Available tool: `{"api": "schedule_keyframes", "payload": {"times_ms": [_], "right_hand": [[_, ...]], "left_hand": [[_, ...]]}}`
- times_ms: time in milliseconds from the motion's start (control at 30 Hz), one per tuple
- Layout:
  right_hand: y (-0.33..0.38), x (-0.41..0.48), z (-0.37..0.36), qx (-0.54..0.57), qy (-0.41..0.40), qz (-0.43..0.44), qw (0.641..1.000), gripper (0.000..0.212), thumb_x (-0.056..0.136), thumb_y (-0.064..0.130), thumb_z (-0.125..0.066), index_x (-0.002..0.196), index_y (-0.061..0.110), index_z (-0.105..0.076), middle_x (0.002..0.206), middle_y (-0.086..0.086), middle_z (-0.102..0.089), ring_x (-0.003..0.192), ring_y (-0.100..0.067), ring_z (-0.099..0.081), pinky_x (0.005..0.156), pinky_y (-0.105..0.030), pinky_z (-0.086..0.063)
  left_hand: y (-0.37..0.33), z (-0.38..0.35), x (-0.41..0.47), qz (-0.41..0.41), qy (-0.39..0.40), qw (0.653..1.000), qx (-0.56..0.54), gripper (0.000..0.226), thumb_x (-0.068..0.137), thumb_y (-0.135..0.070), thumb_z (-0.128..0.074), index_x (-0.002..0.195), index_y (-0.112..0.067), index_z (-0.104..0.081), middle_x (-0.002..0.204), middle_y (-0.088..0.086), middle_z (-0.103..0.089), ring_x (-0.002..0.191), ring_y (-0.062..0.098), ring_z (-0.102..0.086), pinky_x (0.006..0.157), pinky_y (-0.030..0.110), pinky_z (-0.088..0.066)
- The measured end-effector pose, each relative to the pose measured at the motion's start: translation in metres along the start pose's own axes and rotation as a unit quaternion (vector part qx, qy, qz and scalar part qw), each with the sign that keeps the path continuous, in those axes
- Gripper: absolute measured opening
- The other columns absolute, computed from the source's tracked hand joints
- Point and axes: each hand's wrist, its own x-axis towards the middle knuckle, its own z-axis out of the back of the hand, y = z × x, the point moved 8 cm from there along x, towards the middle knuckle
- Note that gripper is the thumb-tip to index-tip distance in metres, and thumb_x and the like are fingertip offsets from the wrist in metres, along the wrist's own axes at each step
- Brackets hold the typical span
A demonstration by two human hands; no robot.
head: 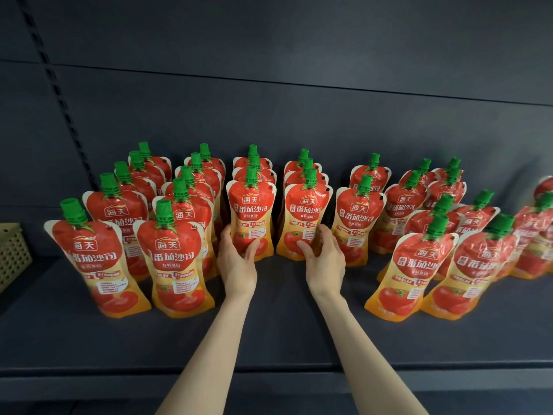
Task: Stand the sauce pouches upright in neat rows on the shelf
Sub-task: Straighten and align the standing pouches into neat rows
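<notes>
Several red and orange tomato sauce pouches with green caps stand upright in rows on a dark shelf [275, 330]. My left hand [238, 259] grips the lower part of the front pouch [250, 205] of one middle row. My right hand [324, 259] grips the lower part of the front pouch [306, 211] of the row beside it. Both held pouches stand upright with their bases on the shelf. Rows on the left reach nearer the front, led by two pouches [98, 262] [176, 262]. Two more front pouches [410, 265] [469, 265] stand at the right.
A beige perforated basket [12, 253] sits at the left edge of the shelf. More pouches [538, 232] crowd the far right, some leaning. The dark back panel [299, 115] rises behind the rows. The shelf's front lip [89, 384] runs along the bottom.
</notes>
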Motion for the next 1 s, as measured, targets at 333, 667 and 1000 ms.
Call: {"api": "schedule_keyframes", "payload": {"times_ms": [333, 667, 1000], "right_hand": [[0.002, -0.004, 0.001, -0.001, 0.006, 0.002, 1.000, 0.055, 0.089, 0.033, -0.061, 0.136, 0.016, -0.040, 0.134, -0.003, -0.053, 0.123, -0.021, -0.051, 0.098, -0.039, -0.047], [0.009, -0.021, 0.022, -0.004, -0.009, 0.010, 1.000, 0.045, 0.091, 0.033, -0.057, 0.131, 0.014, -0.046, 0.131, -0.004, -0.053, 0.121, -0.021, -0.049, 0.094, -0.033, -0.045], [0.010, -0.077, 0.135, 0.096, -0.094, 0.085, 0.987, 0.009, 0.090, 0.015, -0.059, 0.096, 0.014, -0.065, 0.086, 0.009, -0.065, 0.080, -0.005, -0.059, 0.067, -0.011, -0.045]], "left_hand": [[0.001, 0.000, -0.002, 0.002, -0.004, 1.000, 0.013, 0.061, 0.085, -0.029, -0.064, 0.136, -0.013, -0.036, 0.135, 0.009, -0.049, 0.127, 0.025, -0.045, 0.101, 0.041, -0.040], [-0.014, 0.008, -0.022, -0.045, -0.001, 0.996, 0.071, 0.063, 0.090, -0.031, -0.057, 0.142, -0.007, -0.030, 0.143, 0.013, -0.042, 0.133, 0.028, -0.039, 0.106, 0.039, -0.035], [-0.070, -0.009, -0.104, -0.090, 0.129, 0.985, -0.073, 0.018, 0.090, -0.021, -0.057, 0.107, -0.017, -0.059, 0.099, -0.011, -0.063, 0.093, -0.007, -0.058, 0.078, 0.005, -0.044]]}}
